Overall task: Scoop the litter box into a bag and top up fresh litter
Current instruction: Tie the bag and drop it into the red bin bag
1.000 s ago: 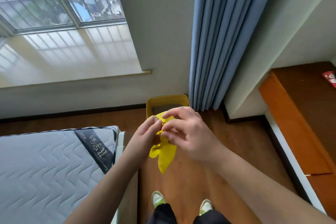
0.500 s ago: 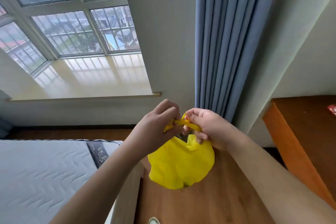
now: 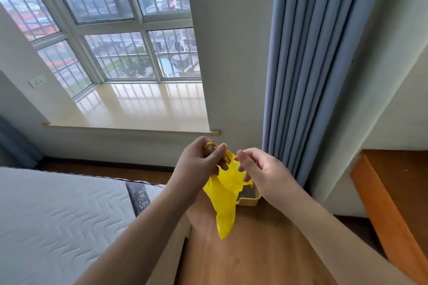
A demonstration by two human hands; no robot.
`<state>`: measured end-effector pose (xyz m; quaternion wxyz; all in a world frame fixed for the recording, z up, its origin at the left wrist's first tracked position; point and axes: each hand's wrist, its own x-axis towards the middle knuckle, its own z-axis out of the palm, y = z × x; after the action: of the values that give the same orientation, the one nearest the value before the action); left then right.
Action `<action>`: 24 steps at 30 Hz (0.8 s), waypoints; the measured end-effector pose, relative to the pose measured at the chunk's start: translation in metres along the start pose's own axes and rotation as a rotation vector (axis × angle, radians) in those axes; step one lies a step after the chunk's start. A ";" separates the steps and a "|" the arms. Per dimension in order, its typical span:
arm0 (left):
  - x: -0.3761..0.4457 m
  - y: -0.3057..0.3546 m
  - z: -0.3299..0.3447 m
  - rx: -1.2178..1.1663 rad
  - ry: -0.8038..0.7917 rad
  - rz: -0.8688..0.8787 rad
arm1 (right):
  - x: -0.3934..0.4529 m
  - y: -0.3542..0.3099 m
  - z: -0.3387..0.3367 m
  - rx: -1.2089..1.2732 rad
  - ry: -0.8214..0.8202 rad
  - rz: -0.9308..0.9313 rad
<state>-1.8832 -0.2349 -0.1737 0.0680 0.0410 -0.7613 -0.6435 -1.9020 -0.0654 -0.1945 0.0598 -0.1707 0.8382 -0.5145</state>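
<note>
A thin yellow plastic bag (image 3: 223, 199) hangs in front of me over the wooden floor. My left hand (image 3: 199, 164) pinches the bag's handle loop near its top. My right hand (image 3: 259, 171) is beside it on the right, fingers curled at the bag's upper edge and touching the plastic. Behind the bag, on the floor by the curtain, a corner of the yellow litter box (image 3: 249, 200) shows; most of it is hidden by the bag and my hands. Its contents cannot be seen.
A bare quilted mattress (image 3: 58, 215) fills the lower left. A blue curtain (image 3: 308, 65) hangs behind my hands. An orange-brown wooden cabinet (image 3: 393, 192) stands at the right. A bay window with a broad sill (image 3: 139, 109) lies ahead.
The view has tilted up toward the window. The bag, puffed out between both hands half a second ago, now hangs narrow, and my hands have drawn slightly apart.
</note>
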 end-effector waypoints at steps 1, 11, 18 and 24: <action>-0.002 0.000 -0.003 -0.005 -0.007 0.002 | 0.001 -0.005 0.005 0.022 -0.042 0.043; -0.042 -0.009 -0.062 -0.118 -0.057 -0.011 | -0.008 -0.042 0.069 0.434 -0.204 0.261; -0.078 -0.022 -0.115 -0.142 -0.096 0.047 | -0.033 -0.066 0.122 0.665 -0.236 0.339; -0.102 -0.038 -0.131 -0.051 -0.075 0.106 | -0.056 -0.085 0.145 0.788 -0.327 0.514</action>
<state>-1.7625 -0.3538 -0.1955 0.0746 -0.0254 -0.7479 -0.6592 -1.7908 -0.2032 -0.1913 0.3753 -0.0013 0.5747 -0.7272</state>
